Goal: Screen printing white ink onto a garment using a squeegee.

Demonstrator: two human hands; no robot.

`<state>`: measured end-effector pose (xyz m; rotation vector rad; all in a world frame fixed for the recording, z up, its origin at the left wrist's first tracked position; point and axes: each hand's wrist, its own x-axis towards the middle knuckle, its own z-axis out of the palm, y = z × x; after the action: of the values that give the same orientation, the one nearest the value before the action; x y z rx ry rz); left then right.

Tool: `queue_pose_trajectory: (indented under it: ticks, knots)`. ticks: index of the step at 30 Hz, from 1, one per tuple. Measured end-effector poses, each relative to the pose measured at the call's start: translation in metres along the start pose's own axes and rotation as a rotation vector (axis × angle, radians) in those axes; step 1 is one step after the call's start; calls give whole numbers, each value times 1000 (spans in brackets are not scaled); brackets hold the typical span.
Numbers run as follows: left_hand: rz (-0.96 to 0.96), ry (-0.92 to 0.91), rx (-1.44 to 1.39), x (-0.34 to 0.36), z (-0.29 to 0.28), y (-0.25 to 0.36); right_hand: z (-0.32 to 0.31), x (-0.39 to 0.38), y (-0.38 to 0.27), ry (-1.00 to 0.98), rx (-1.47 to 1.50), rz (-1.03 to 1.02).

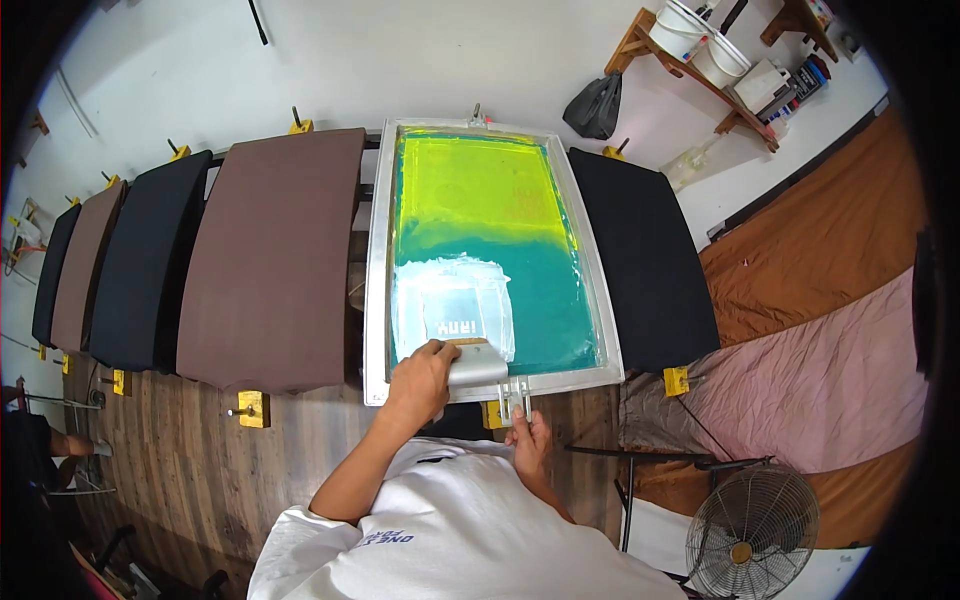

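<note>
A screen printing frame (600,310) with a silver metal rim lies in front of me. Its mesh is yellow-green at the far part and teal nearer me, with white ink (405,300) spread around a pale print area at the near left. My left hand (422,383) grips a squeegee (480,366) with a silver metal body, resting at the mesh's near end. At the frame's near edge, my right hand (530,440) has its thumb and fingers closed on a metal bracket (514,400). The squeegee's blade edge is hidden.
Brown (275,250) and black fabric-covered boards stand in a row to the left; another black board (640,255) is right of the frame. Yellow clamps (253,409) hold them. A floor fan (752,535) stands lower right, beside draped cloth (810,380). A wall shelf (690,70) carries white tubs.
</note>
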<state>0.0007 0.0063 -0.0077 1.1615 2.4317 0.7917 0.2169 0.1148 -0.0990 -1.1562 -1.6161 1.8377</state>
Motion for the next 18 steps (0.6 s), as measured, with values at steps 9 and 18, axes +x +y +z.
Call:
queue_pose_trajectory:
  ticks: [9, 18]
  knots:
    - [17, 13, 14, -2, 2, -1, 8, -5, 3, 164, -406, -142]
    - [13, 14, 41, -1, -1, 4, 8, -1, 5, 197, -454, -251]
